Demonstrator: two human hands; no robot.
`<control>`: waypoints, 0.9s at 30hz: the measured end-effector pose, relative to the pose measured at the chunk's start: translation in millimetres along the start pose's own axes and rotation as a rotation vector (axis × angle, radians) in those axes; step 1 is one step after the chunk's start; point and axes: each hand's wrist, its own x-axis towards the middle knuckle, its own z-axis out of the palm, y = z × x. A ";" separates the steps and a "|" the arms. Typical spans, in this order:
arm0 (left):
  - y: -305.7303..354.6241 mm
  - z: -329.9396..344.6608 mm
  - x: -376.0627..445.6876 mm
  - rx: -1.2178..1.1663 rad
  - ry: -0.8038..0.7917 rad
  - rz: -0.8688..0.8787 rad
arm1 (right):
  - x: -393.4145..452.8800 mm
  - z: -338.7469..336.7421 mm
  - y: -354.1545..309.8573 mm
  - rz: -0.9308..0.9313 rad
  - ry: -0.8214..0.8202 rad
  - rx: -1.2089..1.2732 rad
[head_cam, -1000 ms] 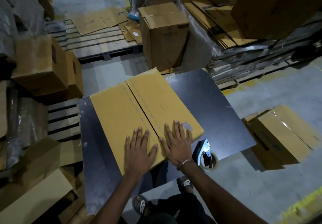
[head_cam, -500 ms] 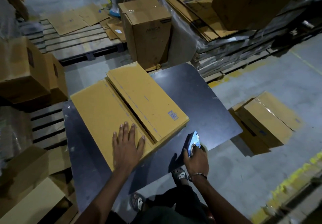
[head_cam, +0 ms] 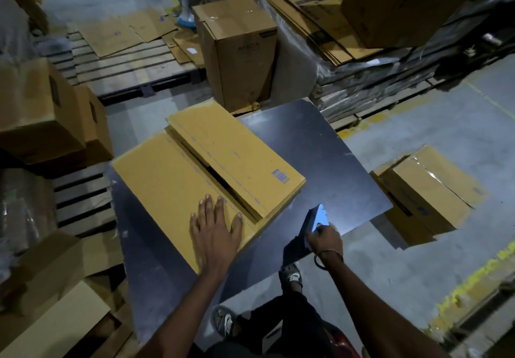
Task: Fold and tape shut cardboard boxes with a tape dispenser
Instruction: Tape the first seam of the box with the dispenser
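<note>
A yellow-brown cardboard box [head_cam: 172, 179] lies on a dark table [head_cam: 328, 162], its two top flaps folded over. The right flap [head_cam: 237, 159] has sprung up a little, leaving a dark gap along the middle seam. My left hand [head_cam: 214, 232] presses flat on the near end of the left flap, fingers straight. My right hand [head_cam: 324, 239] grips the handle of a blue tape dispenser [head_cam: 315, 218] at the table's near right edge, to the right of the box and apart from it.
A taped box [head_cam: 429, 190] lies on the floor to the right. A tall upright box [head_cam: 239, 51] stands beyond the table. Stacked flat cartons on pallets [head_cam: 334, 31] sit at the back right, boxes [head_cam: 41, 112] and pallets at the left. My feet are under the table's near edge.
My right hand left the right flap and took hold of the tape dispenser. The right flap rose and the seam gap widened. My left hand stays pressed on the left flap.
</note>
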 end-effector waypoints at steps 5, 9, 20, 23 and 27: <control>26.8 1.5 -29.8 -0.043 0.045 -0.176 | -7.0 -48.6 -22.8 0.076 0.198 0.287; 61.0 7.2 -48.0 -0.143 0.048 -0.245 | -23.4 -82.4 -71.5 -0.202 0.419 0.356; 113.6 -0.4 -31.7 -0.778 0.124 -0.517 | -17.4 -80.6 -182.6 -0.896 -0.059 0.033; 82.2 -32.3 -1.6 -1.202 0.273 -0.784 | -7.6 -74.9 -194.7 -0.950 -0.251 0.006; 21.8 -54.9 58.4 -1.340 0.208 -0.996 | -1.4 -74.0 -214.5 -0.996 -0.502 0.146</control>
